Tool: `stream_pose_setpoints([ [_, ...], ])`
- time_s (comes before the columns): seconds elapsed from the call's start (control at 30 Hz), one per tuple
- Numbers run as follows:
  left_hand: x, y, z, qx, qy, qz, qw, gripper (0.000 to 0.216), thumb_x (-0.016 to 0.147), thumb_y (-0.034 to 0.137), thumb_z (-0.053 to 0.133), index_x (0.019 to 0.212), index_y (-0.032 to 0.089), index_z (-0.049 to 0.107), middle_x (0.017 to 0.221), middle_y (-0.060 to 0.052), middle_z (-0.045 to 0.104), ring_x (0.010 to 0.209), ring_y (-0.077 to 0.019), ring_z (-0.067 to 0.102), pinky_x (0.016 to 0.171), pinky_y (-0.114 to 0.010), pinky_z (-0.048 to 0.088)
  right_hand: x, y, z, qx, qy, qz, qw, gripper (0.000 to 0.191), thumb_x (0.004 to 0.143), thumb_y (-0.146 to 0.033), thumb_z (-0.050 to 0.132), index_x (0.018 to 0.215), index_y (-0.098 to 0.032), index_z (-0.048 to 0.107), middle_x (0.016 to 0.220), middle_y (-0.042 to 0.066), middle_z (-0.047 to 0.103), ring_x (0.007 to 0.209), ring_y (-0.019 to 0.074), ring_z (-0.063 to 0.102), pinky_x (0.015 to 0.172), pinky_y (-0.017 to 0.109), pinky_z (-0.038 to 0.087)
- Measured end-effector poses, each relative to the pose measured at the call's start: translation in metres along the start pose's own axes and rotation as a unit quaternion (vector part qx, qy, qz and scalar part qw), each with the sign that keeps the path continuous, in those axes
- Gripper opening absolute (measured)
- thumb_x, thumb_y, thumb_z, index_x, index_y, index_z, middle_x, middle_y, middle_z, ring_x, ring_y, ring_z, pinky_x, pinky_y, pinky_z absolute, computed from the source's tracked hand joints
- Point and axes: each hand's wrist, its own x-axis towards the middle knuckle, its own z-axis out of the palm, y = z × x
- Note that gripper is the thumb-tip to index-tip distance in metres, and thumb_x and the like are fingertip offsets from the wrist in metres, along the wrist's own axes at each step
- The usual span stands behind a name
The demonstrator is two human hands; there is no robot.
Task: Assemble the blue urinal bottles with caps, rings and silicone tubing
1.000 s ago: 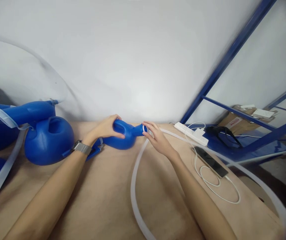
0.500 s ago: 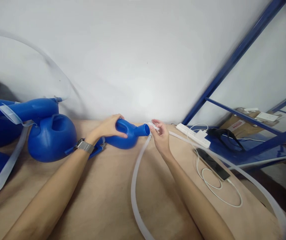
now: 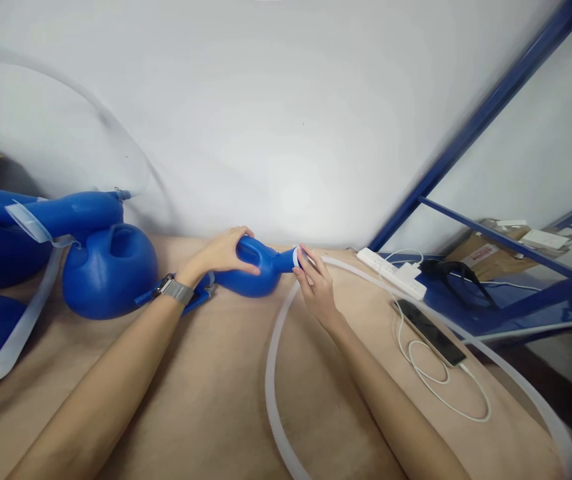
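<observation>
Right now, our left hand point(image 3: 223, 257) grips the blue plastic handled bottle point(image 3: 253, 285), lying on the tabletop point(image 3: 206, 387) near the wall point(image 3: 286, 120), while our right hand's point(image 3: 319, 288) fingers grasp the white cap point(image 3: 296, 257) at its mouth, beside the translucent hose point(image 3: 271, 380).

On the wooden bench point(image 3: 216, 380), the left hand point(image 3: 226, 253) grips a blue bottle point(image 3: 261, 280) lying with its neck to the right. The right hand point(image 3: 319, 290) has its fingers around a white cap point(image 3: 296, 258) at the bottle's mouth. A pale tube point(image 3: 272, 373) curves below the right hand. To the left sit more blue bottles point(image 3: 111, 280); to the right, a power strip point(image 3: 411, 285), a phone point(image 3: 431, 332) and its white cable point(image 3: 489, 408), near a blue metal frame point(image 3: 506, 93).
</observation>
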Motion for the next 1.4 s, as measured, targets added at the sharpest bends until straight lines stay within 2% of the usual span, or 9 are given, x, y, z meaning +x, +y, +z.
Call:
stream_pose_setpoints([
  [0.2, 0.001, -0.001, 0.001, -0.004, -0.002, 0.003, 1.000, 0.092, 0.053, 0.078, 0.087, 0.122, 0.023, 0.060, 0.124, -0.011, 0.068, 0.114, -0.0361, 0.063, 0.097, -0.046, 0.051, 0.011, -0.002, -0.014, 0.050, -0.047, 0.042, 0.997, 0.047, 0.106, -0.050, 0.057, 0.148, -0.030, 0.065, 0.146, 0.013, 0.065, 0.137, 0.0303, 0.062, 0.118, 0.052, 0.052],
  [0.57, 0.003, -0.003, 0.004, 0.012, 0.006, 0.014, 1.000, 0.094, 0.053, 0.082, 0.085, 0.122, 0.023, 0.061, 0.124, -0.011, 0.069, 0.114, -0.0376, 0.064, 0.098, -0.047, 0.050, 0.035, -0.003, -0.036, 0.228, -0.204, 0.127, 0.943, 0.046, 0.096, -0.056, 0.073, 0.135, -0.032, 0.063, 0.162, 0.011, 0.055, 0.152, 0.0281, 0.051, 0.124, 0.051, 0.044],
  [0.73, 0.004, -0.006, 0.006, 0.035, 0.007, 0.026, 0.999, 0.089, 0.054, 0.083, 0.083, 0.116, 0.022, 0.065, 0.119, -0.011, 0.069, 0.112, -0.0377, 0.063, 0.099, -0.047, 0.049, 0.060, -0.005, -0.036, 0.158, -0.247, 0.063, 0.954, 0.048, 0.093, -0.058, 0.074, 0.127, -0.026, 0.063, 0.143, 0.013, 0.069, 0.132, 0.0302, 0.067, 0.115, 0.051, 0.051],
  [0.83, 0.004, -0.007, 0.007, 0.040, 0.010, 0.023, 0.999, 0.091, 0.053, 0.085, 0.083, 0.116, 0.022, 0.064, 0.117, -0.010, 0.069, 0.110, -0.0377, 0.064, 0.096, -0.047, 0.049, 0.076, -0.009, -0.020, 0.151, -0.278, 0.071, 0.946, 0.048, 0.099, -0.070, 0.058, 0.106, -0.025, 0.072, 0.120, 0.008, 0.080, 0.118, 0.0303, 0.074, 0.108, 0.048, 0.055],
  [1.0, 0.004, -0.008, 0.009, 0.047, 0.014, 0.032, 0.998, 0.090, 0.055, 0.086, 0.082, 0.115, 0.023, 0.064, 0.118, -0.010, 0.069, 0.112, -0.0374, 0.063, 0.096, -0.045, 0.048, 0.078, -0.009, 0.008, 0.213, -0.206, 0.156, 0.942, 0.070, 0.105, -0.075, 0.034, 0.104, -0.024, 0.081, 0.111, 0.007, 0.083, 0.111, 0.0300, 0.077, 0.109, 0.048, 0.056],
  [1.07, 0.004, -0.008, 0.010, 0.055, 0.016, 0.035, 0.998, 0.091, 0.055, 0.086, 0.082, 0.117, 0.022, 0.064, 0.118, -0.010, 0.068, 0.110, -0.0373, 0.063, 0.096, -0.046, 0.048, 0.072, -0.008, 0.012, 0.203, -0.172, 0.144, 0.953, 0.066, 0.107, -0.072, 0.035, 0.118, -0.026, 0.081, 0.134, 0.006, 0.077, 0.130, 0.0299, 0.069, 0.119, 0.049, 0.049],
  [1.13, 0.004, -0.008, 0.011, 0.063, 0.018, 0.034, 0.997, 0.093, 0.056, 0.087, 0.081, 0.119, 0.021, 0.063, 0.117, -0.011, 0.068, 0.108, -0.0372, 0.064, 0.095, -0.046, 0.048, 0.068, -0.007, 0.013, 0.183, -0.140, 0.116, 0.966, 0.057, 0.108, -0.068, 0.038, 0.132, -0.032, 0.076, 0.162, 0.000, 0.056, 0.152, 0.0279, 0.051, 0.130, 0.049, 0.036],
  [1.23, 0.004, -0.008, 0.012, 0.064, 0.016, 0.029, 0.997, 0.093, 0.057, 0.088, 0.080, 0.120, 0.022, 0.063, 0.117, -0.010, 0.067, 0.110, -0.0377, 0.063, 0.098, -0.047, 0.046, 0.065, -0.003, 0.017, 0.161, -0.112, 0.132, 0.972, 0.052, 0.108, -0.067, 0.040, 0.143, -0.039, 0.068, 0.173, -0.007, 0.039, 0.161, 0.0265, 0.036, 0.135, 0.051, 0.025],
  [1.4, 0.001, -0.005, 0.013, 0.065, 0.014, 0.016, 0.998, 0.095, 0.056, 0.088, 0.080, 0.124, 0.024, 0.062, 0.123, -0.011, 0.068, 0.117, -0.0391, 0.062, 0.102, -0.048, 0.045, 0.062, 0.017, 0.033, 0.170, -0.051, 0.278, 0.944, 0.065, 0.103, -0.075, 0.043, 0.137, -0.030, 0.074, 0.164, 0.003, 0.054, 0.150, 0.0346, 0.052, 0.128, 0.059, 0.036],
])
